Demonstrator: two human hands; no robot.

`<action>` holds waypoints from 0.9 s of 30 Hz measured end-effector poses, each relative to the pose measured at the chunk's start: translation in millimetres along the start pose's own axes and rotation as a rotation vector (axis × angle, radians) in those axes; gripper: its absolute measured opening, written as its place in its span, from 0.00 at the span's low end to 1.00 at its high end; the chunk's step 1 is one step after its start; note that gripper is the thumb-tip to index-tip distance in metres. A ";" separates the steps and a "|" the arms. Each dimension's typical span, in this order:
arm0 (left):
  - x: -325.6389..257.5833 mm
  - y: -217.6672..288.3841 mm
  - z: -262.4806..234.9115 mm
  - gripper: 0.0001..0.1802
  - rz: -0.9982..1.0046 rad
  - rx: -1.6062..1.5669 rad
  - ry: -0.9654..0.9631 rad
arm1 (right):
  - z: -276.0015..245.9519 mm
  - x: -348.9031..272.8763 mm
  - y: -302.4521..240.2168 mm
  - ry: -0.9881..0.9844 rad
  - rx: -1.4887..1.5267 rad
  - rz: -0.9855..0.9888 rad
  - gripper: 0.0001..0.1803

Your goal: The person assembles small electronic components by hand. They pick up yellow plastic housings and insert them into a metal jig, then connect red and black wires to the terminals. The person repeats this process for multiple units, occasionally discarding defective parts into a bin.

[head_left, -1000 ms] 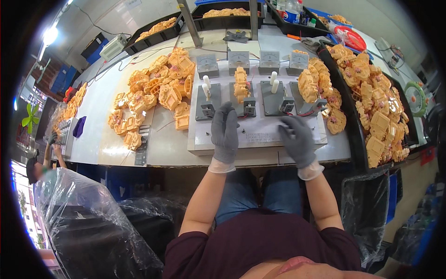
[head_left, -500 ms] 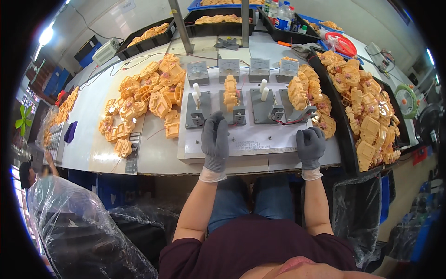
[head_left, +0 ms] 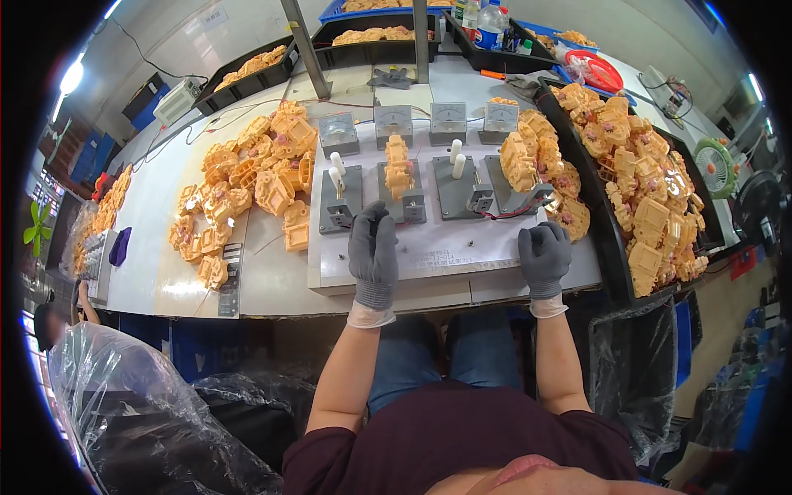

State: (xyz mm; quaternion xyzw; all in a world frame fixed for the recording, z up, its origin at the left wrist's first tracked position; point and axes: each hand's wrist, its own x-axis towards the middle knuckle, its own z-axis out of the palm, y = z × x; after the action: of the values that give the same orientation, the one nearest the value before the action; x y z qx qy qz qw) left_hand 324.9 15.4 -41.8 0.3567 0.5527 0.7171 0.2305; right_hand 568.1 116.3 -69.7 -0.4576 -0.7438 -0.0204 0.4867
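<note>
My left hand, in a grey glove, is closed with its fingers bent together. It hovers over the white test board, just in front of the second grey fixture. An orange plastic housing stands upright on that fixture. Another orange housing is propped on the rightmost fixture. My right hand, also gloved, makes a fist at the board's front right. What either hand holds, if anything, is hidden. The first fixture and third fixture carry white pegs and no housing.
Analog meters line the board's back. Loose housings are heaped on the left; a black tray of them stands at right. Two metal posts rise behind. Bottles stand in a back tray. A co-worker's arm shows far left.
The whole view has shifted slightly, moving the bench a little left in the picture. Both hands keep nearly the same pose and place over the board. Both housings stay on their fixtures.
</note>
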 end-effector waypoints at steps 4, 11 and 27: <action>0.2 0.1 0.0 0.16 0.005 0.005 -0.001 | 0.5 0.5 -0.2 0.007 0.020 -0.009 0.08; -0.3 -0.2 0.1 0.15 0.018 0.008 0.000 | 0.8 -0.3 0.0 -0.001 0.008 0.007 0.08; -0.5 -0.5 0.2 0.14 0.025 0.011 -0.002 | 0.7 -0.6 0.8 -0.013 -0.002 0.010 0.08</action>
State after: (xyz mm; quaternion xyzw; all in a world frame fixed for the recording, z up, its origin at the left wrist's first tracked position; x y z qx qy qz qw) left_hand 325.4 15.4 -42.3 0.3657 0.5520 0.7163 0.2201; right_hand 568.2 116.6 -70.9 -0.4619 -0.7446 -0.0156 0.4817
